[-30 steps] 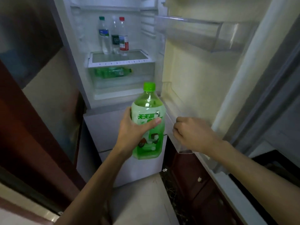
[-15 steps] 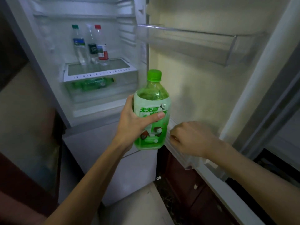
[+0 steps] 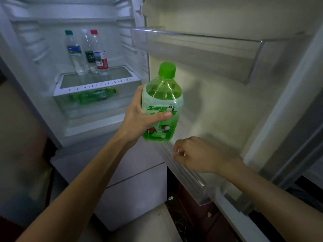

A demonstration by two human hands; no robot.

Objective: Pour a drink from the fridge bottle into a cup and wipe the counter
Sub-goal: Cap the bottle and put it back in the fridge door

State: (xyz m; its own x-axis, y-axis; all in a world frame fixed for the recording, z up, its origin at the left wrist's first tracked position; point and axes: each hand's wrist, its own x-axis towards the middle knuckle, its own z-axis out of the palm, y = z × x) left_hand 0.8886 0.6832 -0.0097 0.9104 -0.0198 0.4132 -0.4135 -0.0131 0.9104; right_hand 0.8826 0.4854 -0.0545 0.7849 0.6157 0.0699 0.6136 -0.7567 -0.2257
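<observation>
My left hand (image 3: 138, 117) grips a green tea bottle (image 3: 162, 95) around its label, thumb across the front. The bottle is upright, has a green cap on, and is held in the air in front of the open fridge door (image 3: 218, 102). My right hand (image 3: 201, 154) is lower and to the right, its fingers curled on the rim of the clear lower door shelf (image 3: 188, 175). No cup and no counter are in view.
Inside the open fridge, three clear bottles (image 3: 87, 53) stand on a glass shelf (image 3: 97, 84), and a green bottle (image 3: 94, 97) lies in the drawer below. An empty clear upper door shelf (image 3: 201, 48) juts out above. Closed fridge drawers (image 3: 132, 189) are underneath.
My left hand has lifted the green bottle higher and to the right, in front of the door. My right hand has stayed on the lower door shelf rim.
</observation>
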